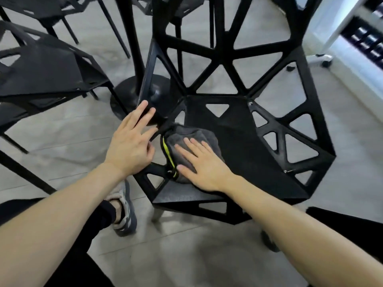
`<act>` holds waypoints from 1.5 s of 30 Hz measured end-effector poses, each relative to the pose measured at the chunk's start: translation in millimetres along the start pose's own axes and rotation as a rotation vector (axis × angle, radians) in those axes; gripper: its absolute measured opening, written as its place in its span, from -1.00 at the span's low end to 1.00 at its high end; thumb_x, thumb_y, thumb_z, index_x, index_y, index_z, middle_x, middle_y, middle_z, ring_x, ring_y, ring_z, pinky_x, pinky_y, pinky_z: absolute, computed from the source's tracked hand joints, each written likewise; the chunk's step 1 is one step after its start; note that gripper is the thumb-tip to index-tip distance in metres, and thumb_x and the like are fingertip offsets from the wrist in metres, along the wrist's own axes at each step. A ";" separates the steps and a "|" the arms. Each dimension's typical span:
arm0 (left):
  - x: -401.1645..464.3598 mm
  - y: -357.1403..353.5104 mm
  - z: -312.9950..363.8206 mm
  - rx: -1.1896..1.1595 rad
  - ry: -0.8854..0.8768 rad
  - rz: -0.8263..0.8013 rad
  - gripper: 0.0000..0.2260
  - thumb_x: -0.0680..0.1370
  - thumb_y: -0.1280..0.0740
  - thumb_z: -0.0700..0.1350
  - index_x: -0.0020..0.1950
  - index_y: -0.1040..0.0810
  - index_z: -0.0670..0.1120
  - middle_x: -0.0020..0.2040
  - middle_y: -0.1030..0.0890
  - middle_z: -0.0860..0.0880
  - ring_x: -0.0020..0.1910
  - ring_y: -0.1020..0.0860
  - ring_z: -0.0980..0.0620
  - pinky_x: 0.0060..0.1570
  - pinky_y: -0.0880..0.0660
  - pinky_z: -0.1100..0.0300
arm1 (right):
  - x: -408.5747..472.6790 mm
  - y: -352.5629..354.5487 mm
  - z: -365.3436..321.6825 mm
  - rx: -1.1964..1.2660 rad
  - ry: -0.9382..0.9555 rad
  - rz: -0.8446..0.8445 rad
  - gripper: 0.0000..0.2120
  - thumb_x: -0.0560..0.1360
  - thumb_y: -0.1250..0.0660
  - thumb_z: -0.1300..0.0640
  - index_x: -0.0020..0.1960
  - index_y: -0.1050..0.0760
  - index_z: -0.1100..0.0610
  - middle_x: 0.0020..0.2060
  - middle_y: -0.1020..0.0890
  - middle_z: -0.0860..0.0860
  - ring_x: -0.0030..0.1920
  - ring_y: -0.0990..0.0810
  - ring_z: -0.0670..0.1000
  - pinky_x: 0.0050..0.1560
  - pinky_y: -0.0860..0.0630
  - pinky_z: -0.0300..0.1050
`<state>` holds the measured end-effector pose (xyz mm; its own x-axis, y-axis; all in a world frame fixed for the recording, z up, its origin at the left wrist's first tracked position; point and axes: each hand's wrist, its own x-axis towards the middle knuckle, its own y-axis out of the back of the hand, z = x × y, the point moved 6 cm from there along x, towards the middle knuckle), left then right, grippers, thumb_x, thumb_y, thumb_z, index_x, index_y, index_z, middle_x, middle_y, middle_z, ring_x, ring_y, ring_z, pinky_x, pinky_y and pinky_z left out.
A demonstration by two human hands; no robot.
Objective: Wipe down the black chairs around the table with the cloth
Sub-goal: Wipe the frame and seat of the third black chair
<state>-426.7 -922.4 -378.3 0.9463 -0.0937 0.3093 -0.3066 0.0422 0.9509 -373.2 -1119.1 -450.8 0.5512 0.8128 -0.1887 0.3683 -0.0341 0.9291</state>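
A black chair (244,141) with an angular cut-out frame stands right in front of me, its seat facing up. A grey cloth (186,137) with a yellow-green edge lies bunched on the left part of the seat. My right hand (204,164) presses flat on the cloth, fingers spread and pointing left and away. My left hand (132,143) rests on the chair's left frame edge, fingers stretched out along the black bar, beside the cloth.
More black chairs (43,73) stand at the left and far back. The table's black post and round base (132,94) rise just behind the left hand. A white wheeled stand (323,56) is at the far right. My shoe (124,210) is on the grey floor.
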 end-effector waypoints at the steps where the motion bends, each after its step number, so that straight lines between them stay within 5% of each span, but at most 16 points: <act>1: -1.8 -1.2 1.2 0.020 -0.003 -0.019 -0.60 0.54 -0.32 -0.10 0.33 -0.68 -0.18 0.64 -0.39 -0.20 0.75 -0.05 -0.14 0.66 -0.18 -0.16 | -17.0 5.5 14.6 0.021 -0.021 -0.027 -0.22 0.61 0.08 -0.50 0.73 0.00 -0.17 0.73 0.02 -0.02 0.72 0.13 0.01 0.70 0.21 0.06; 4: -14.2 -11.3 7.1 0.060 -0.028 -0.075 -0.60 0.57 -0.30 0.02 0.28 -0.72 -0.15 0.50 -0.56 -0.18 0.68 -0.28 -0.16 0.63 -0.21 -0.18 | -66.2 35.5 106.5 -0.031 -0.305 0.004 -0.08 0.49 0.09 -0.66 0.72 0.00 -0.22 0.73 0.04 -0.07 0.72 0.14 -0.02 0.70 0.22 0.05; 8: -30.4 -18.2 11.1 0.058 -0.030 -0.059 -0.69 0.59 -0.29 0.05 -0.07 -0.79 -0.06 0.41 -0.64 -0.12 0.41 -0.52 -0.18 0.24 -0.45 -0.12 | -90.3 43.4 134.5 -0.182 -0.524 0.013 -0.05 0.50 0.31 -0.58 0.75 0.10 -0.09 0.73 0.06 0.08 0.72 0.16 0.08 0.69 0.26 0.13; 11: -26.8 -17.6 9.1 0.062 -0.034 -0.047 -0.70 0.56 -0.31 0.00 -0.24 -0.77 -0.06 0.37 -0.67 -0.08 0.35 -0.53 -0.15 0.06 -0.46 -0.05 | -70.2 10.9 29.3 -0.129 -0.372 0.046 -0.12 0.58 0.28 -0.47 0.75 0.08 -0.01 0.72 0.02 0.19 0.72 0.10 0.19 0.68 0.21 0.22; 14: -26.5 -16.6 10.7 0.058 -0.034 -0.036 -0.70 0.57 -0.32 -0.03 -0.24 -0.78 -0.08 0.36 -0.67 -0.10 0.35 -0.54 -0.15 0.03 -0.48 -0.05 | -47.7 -10.1 -61.8 -0.108 -0.165 0.082 -0.17 0.62 0.01 -0.43 0.73 -0.06 0.03 0.66 -0.20 0.24 0.67 -0.11 0.27 0.65 0.05 0.30; 17: -26.9 -15.6 9.5 0.062 -0.018 0.012 -0.69 0.58 -0.31 -0.04 -0.22 -0.79 -0.07 0.37 -0.67 -0.08 0.36 -0.54 -0.13 -0.01 -0.49 -0.05 | -45.4 4.1 -54.5 -0.111 -0.120 0.202 -0.09 0.53 -0.12 -0.54 0.65 -0.26 0.05 0.37 -0.50 0.12 0.38 -0.44 0.19 0.49 -0.30 0.18; 19: -25.5 -17.3 10.6 0.073 -0.010 0.000 -0.68 0.59 -0.31 -0.03 -0.24 -0.79 -0.06 0.38 -0.67 -0.06 0.36 -0.53 -0.12 -0.03 -0.47 -0.04 | -65.5 18.2 -5.2 -0.172 -0.179 0.236 -0.03 0.49 -0.05 -0.64 0.62 -0.34 0.04 0.22 -0.51 0.06 0.26 -0.47 0.14 0.39 -0.38 0.12; 24: -26.5 -20.8 8.4 0.070 -0.012 0.005 -0.68 0.58 -0.31 -0.02 -0.24 -0.80 -0.05 0.39 -0.67 -0.03 0.34 -0.53 -0.11 -0.02 -0.46 -0.01 | -128.6 52.1 165.0 -0.296 -0.577 0.101 0.01 0.50 0.20 -0.65 0.67 -0.27 -0.01 0.61 -0.32 0.09 0.66 -0.16 0.10 0.68 0.09 0.22; 28: -22.0 -21.8 8.9 0.064 0.009 0.001 -0.68 0.57 -0.30 -0.01 -0.23 -0.80 -0.05 0.38 -0.67 -0.01 0.33 -0.53 -0.10 -0.04 -0.46 -0.01 | -100.8 33.7 96.3 -0.296 -0.522 0.186 -0.07 0.56 0.12 -0.51 0.62 -0.31 0.15 0.59 -0.35 0.19 0.63 -0.23 0.18 0.64 0.02 0.33; 32: -22.1 -20.8 9.9 0.103 0.007 -0.025 -0.65 0.62 -0.27 -0.01 -0.16 -0.81 -0.06 0.41 -0.65 -0.03 0.35 -0.52 -0.13 0.13 -0.44 -0.12 | -50.0 -14.7 -70.0 -0.167 -0.305 0.245 -0.12 0.61 0.03 -0.47 0.70 -0.14 0.12 0.65 -0.25 0.21 0.66 -0.15 0.24 0.61 0.02 0.41; 34: -22.3 -18.7 15.0 0.157 0.001 -0.021 -0.63 0.67 -0.23 -0.02 -0.11 -0.81 -0.07 0.42 -0.64 -0.06 0.38 -0.52 -0.14 0.25 -0.39 -0.19 | -46.6 -17.8 -99.0 -0.124 -0.319 0.325 -0.14 0.63 -0.01 -0.44 0.69 -0.17 0.14 0.61 -0.31 0.21 0.63 -0.21 0.23 0.61 -0.02 0.37; 39: -48.0 -24.1 29.7 0.201 0.053 -0.005 -0.60 0.74 -0.17 0.02 0.00 -0.75 -0.11 0.58 -0.49 -0.15 0.60 -0.36 -0.19 0.47 -0.23 -0.28 | -104.6 -3.0 -19.1 -0.227 -0.196 0.416 -0.21 0.62 -0.07 -0.49 0.62 -0.37 0.03 0.52 -0.47 0.09 0.55 -0.37 0.13 0.61 -0.17 0.18; 42: -71.4 -30.5 43.0 0.167 0.138 -0.077 -0.50 0.71 -0.09 0.18 0.32 -0.59 -0.17 0.61 -0.41 -0.13 0.71 -0.16 -0.17 0.49 -0.15 -0.37 | -163.8 16.1 78.5 -0.263 -0.397 0.483 -0.25 0.64 -0.06 -0.47 0.57 -0.46 0.03 0.52 -0.49 0.07 0.56 -0.38 0.10 0.65 -0.13 0.17; 45: -89.4 -42.8 69.7 0.002 0.178 -0.284 -0.14 0.61 -0.05 0.49 0.68 -0.24 -0.12 0.68 -0.19 -0.14 0.74 0.06 -0.16 0.49 -0.25 -0.43 | -190.2 20.2 122.0 -0.293 -0.594 0.492 -0.28 0.67 -0.01 -0.42 0.57 -0.45 0.05 0.57 -0.44 0.09 0.62 -0.30 0.09 0.67 -0.02 0.21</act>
<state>-505.3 -985.2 -445.8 0.9970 0.0734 0.0254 -0.0282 0.0372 0.9989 -379.2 -1345.3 -434.9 0.9328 0.2989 0.2013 -0.1838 -0.0859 0.9792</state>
